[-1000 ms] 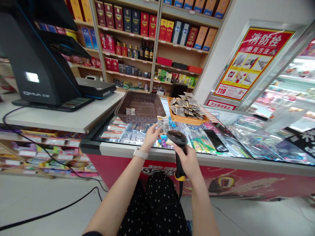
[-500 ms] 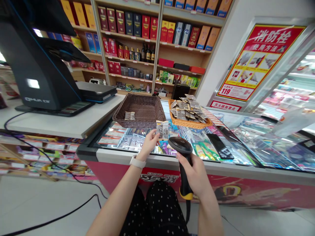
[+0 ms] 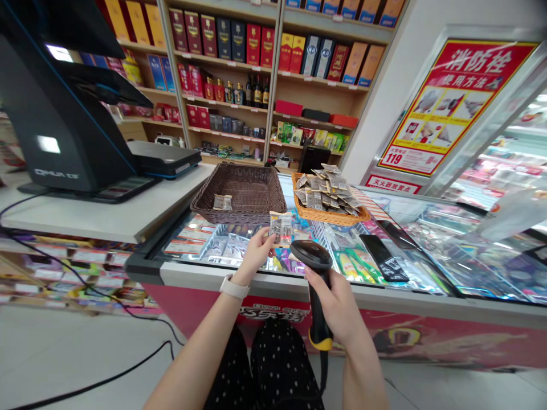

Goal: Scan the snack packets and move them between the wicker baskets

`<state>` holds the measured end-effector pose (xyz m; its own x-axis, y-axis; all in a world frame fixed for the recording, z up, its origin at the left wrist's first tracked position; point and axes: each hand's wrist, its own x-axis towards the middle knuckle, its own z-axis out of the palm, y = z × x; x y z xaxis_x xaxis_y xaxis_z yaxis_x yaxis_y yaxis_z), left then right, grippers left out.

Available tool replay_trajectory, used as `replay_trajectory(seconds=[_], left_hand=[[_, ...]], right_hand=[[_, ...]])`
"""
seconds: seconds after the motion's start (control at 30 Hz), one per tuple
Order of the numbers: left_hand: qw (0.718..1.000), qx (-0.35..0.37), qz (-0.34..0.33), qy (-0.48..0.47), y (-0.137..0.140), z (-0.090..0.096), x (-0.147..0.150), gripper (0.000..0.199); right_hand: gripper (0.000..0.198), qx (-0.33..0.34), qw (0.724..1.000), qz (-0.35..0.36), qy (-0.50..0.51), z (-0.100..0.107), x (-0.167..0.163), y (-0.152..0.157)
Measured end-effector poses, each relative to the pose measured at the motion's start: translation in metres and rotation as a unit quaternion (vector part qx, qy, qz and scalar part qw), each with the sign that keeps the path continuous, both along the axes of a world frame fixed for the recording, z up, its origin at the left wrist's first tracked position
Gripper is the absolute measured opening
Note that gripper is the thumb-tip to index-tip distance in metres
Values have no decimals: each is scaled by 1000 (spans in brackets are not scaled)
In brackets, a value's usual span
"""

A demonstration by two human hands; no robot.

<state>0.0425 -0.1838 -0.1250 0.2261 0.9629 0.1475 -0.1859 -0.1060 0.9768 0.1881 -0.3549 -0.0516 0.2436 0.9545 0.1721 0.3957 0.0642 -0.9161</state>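
Note:
Between the fingers of my left hand [image 3: 258, 249] is a small clear snack packet [image 3: 281, 229], held upright by its left edge above the freezer's glass top. My right hand [image 3: 337, 299] is wrapped round the grip of a black and yellow barcode scanner [image 3: 318, 307], its head turned toward the packet and a little apart from it. Behind the packet stands a dark brown wicker basket [image 3: 252, 191] with one similar packet [image 3: 223, 202] inside. To its right, an orange wicker basket [image 3: 333, 216] carries a heap of the same kind of packets [image 3: 327, 188].
A black phone [image 3: 383, 257] lies on the freezer [image 3: 179, 273] to the right. On the left, a checkout terminal [image 3: 72, 125] stands on a white counter [image 3: 106, 213]. A black cable [image 3: 92, 287] hangs across the lower left. Shelves of boxed bottles [image 3: 231, 102] rise behind.
The view has shifted slightly. Both hands keep nearly the same pose, with the packet and the scanner still held close to each other.

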Motion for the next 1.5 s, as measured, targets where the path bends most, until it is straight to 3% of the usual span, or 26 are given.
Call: replay_trajectory(seconds=[0.8,1.1,1.2,1.3,1.4,1.5], left_hand=[[1000,-6,10,1,2,1,3,49],[1000,-14,18,-12,-5,7,0,55],[999,13,16,-24,-8,19,-9,57],[994,68,84,6,6,45,-29,48],[970,116,186,106,36,84,-59,30],[923,92,242,284,72,116,-88,11]], right_hand=[[45,-2,1000,12,21,1,3,4],[51,-19,999,4,35,9,5,5],[48,-1,1000,-5,25,12,5,9],[47,22,999,-10,30,13,6,12],[46,57,998,-14,27,16,5,10],[46,86,996,-8,4,21,2,8]])
